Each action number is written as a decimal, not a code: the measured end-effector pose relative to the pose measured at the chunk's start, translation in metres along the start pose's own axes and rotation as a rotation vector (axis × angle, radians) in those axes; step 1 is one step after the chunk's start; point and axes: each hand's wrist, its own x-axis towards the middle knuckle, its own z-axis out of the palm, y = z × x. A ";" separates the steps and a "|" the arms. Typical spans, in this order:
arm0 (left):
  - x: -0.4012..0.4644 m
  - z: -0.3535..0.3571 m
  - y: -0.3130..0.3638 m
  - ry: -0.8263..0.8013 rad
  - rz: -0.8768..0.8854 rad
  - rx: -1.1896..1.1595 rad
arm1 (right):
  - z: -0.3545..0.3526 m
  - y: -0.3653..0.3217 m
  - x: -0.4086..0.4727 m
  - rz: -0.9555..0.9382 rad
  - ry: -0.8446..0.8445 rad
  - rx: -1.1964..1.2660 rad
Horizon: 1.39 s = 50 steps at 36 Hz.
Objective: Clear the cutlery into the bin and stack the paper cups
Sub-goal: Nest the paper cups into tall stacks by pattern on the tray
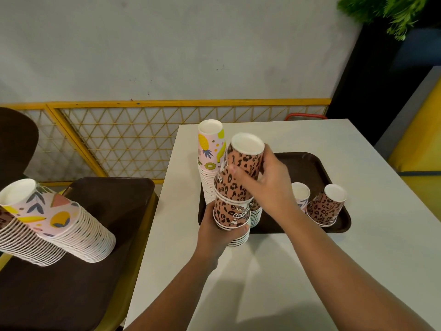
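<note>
We've got both hands on the leopard stack [232,211], held upside down over the near-left corner of the tray [307,168]. L hand [214,231] grips the stack low, fingers curled round the bottom rims, thumb across the front. R hand [269,185] sits just above it, wrapped round the top leopard cup [245,161], thumb on the near side, fingers round the back. That cup is tilted toward us and to the left, its rim over the cup below; can't tell if it's fully seated.

Just beyond the R hand, touching or almost touching the top cup, stands the fruit stack [211,161], upright, base up, on the tray's far-left corner. To the right of the R wrist, on the tray, are 2 more inverted cups: a pale cup [301,194], partly hidden behind the forearm, and beside it a lone leopard cup [325,206], near the tray's right edge. Tray lies on the white table [358,259], which runs under both forearms.

Well to the left of the L hand, a long pink stack [59,228] lies tilted on a 2nd dark tray [71,283], apart from the table. No cutlery or bin in view.
</note>
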 end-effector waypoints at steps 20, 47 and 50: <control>-0.002 -0.010 -0.002 0.074 -0.019 -0.017 | 0.008 0.052 0.009 0.081 0.124 -0.139; -0.002 0.000 0.015 0.031 0.078 0.030 | 0.011 0.016 -0.006 -0.047 -0.159 -0.098; 0.000 0.001 0.018 0.022 0.123 0.065 | 0.016 0.015 -0.009 -0.002 -0.210 -0.114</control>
